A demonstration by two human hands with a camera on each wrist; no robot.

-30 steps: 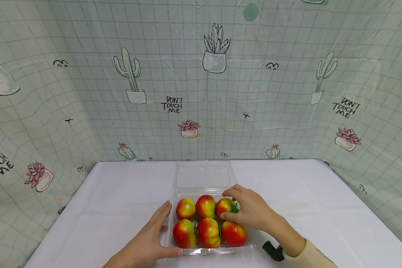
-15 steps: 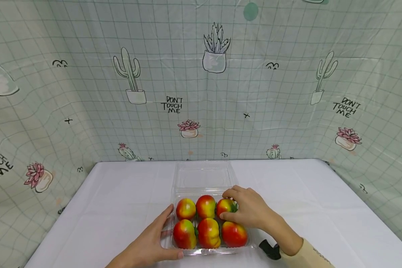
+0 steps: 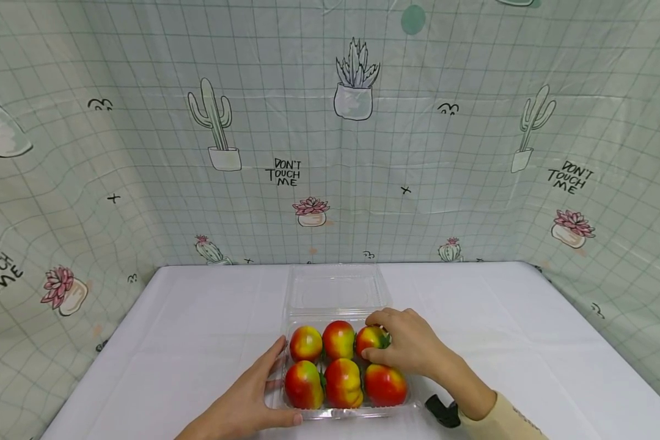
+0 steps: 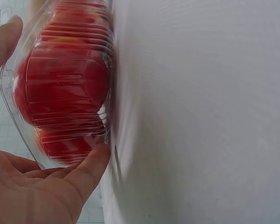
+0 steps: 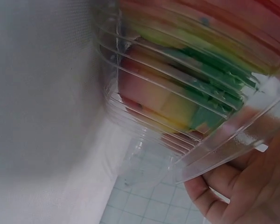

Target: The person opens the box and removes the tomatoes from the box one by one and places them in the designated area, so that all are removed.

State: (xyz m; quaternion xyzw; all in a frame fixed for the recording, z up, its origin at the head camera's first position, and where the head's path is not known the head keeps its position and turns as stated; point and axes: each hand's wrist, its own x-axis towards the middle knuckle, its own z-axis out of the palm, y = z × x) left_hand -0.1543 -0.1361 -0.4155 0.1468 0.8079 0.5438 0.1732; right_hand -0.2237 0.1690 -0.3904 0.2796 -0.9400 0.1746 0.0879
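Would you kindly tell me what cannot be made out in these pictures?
Head view: the right hand hides part of the back-right fruit.
Head view: the black object is too small to identify.
Left wrist view: the picture's left edge cuts off the left hand.
Right wrist view: the ribbed box distorts the fruit inside.

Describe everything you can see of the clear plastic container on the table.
The container is a clear, shiny box, apparently thin plastic, with ribbed walls. Its lid is open, folded back on the far side. It sits flat on the white-covered table, holding six red-and-yellow fruits in two rows of three. The left hand grips its left side, thumb at the near corner. The right hand holds the back right fruit; whether it also touches the container is unclear.
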